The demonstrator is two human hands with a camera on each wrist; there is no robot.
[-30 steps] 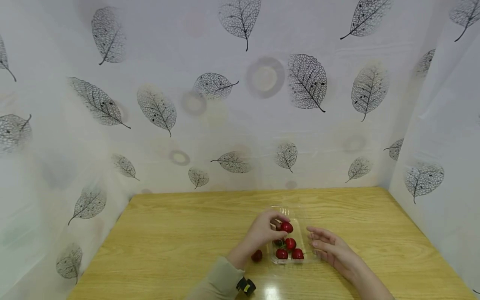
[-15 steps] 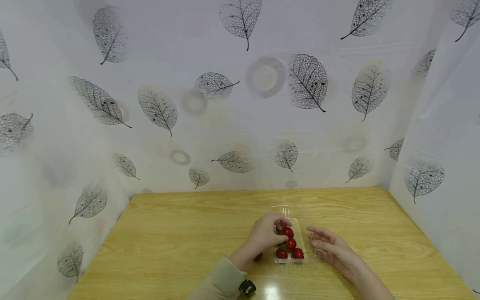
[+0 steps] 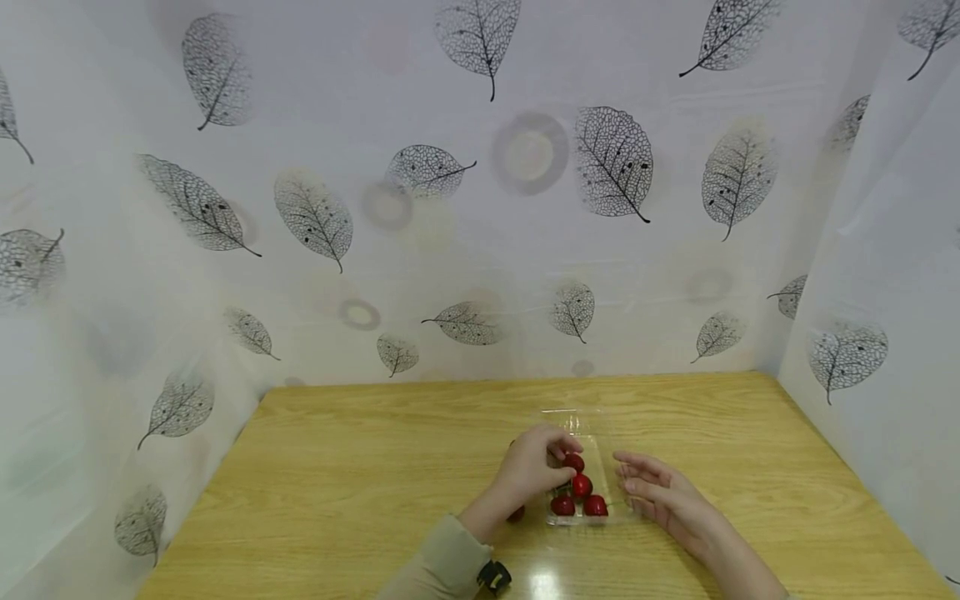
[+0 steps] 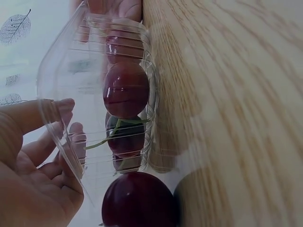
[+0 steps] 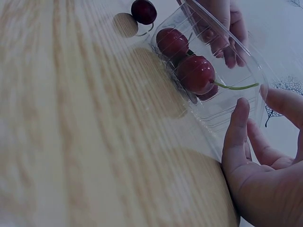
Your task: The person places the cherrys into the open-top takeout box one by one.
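Observation:
A clear plastic box (image 3: 598, 467) with several red cherries (image 3: 581, 486) in it stands on the table. My left hand (image 3: 534, 461) reaches over its left side. In the left wrist view, the left fingers (image 4: 65, 105) bend over the rim, apart from the cherries, with nothing seen between them. My right hand (image 3: 671, 498) is at the box's right side, with loosely bent fingers beside the wall; whether they touch it, I cannot tell. One stemmed cherry (image 5: 196, 74) lies near that end. Outside the box, a dark cherry (image 4: 137, 201) is partly hidden by my left wrist in the head view.
The wood-grain table (image 3: 360, 467) runs back to a white leaf-patterned sheet (image 3: 480, 250), which also covers both sides. A black wrist device (image 3: 495, 577) sits by my left sleeve.
The left hand lowered the cherry it pinched into the box, and its fingers now lie apart from the cherries. My right hand has stayed in place.

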